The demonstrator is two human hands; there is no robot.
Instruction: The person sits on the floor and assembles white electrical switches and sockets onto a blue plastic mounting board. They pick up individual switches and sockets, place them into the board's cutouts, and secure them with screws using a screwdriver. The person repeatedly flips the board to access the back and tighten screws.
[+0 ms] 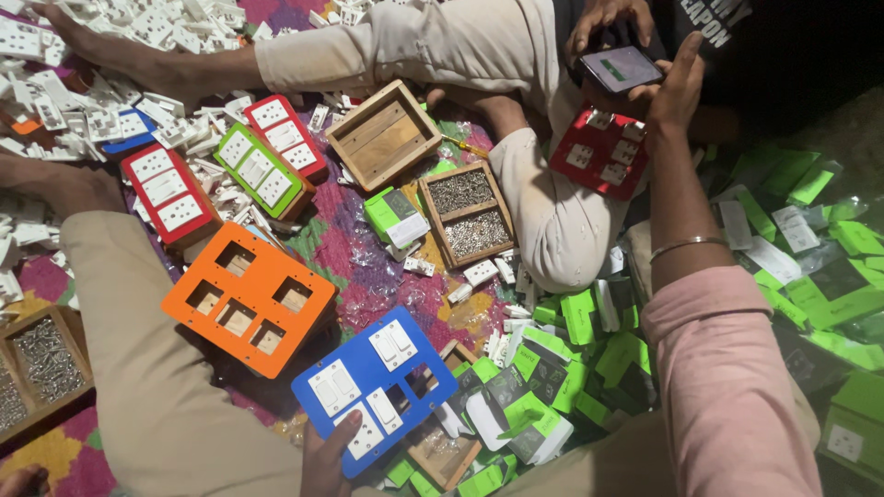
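Left hand (324, 456) grips blue switch plate (376, 387) by its lower edge, above lap | right hand (672, 87) open, fingers touching phone (620, 68) | orange plate (249, 299) beside blue one

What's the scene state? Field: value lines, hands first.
left hand: grips blue switch plate at its lower edge
right hand: open, fingers against phone
other person's hand: at the phone's top edge
orange plate: left of the blue one, cutouts empty
screw tray: wooden, two compartments, both filled
green packets: heaped right of the blue plate
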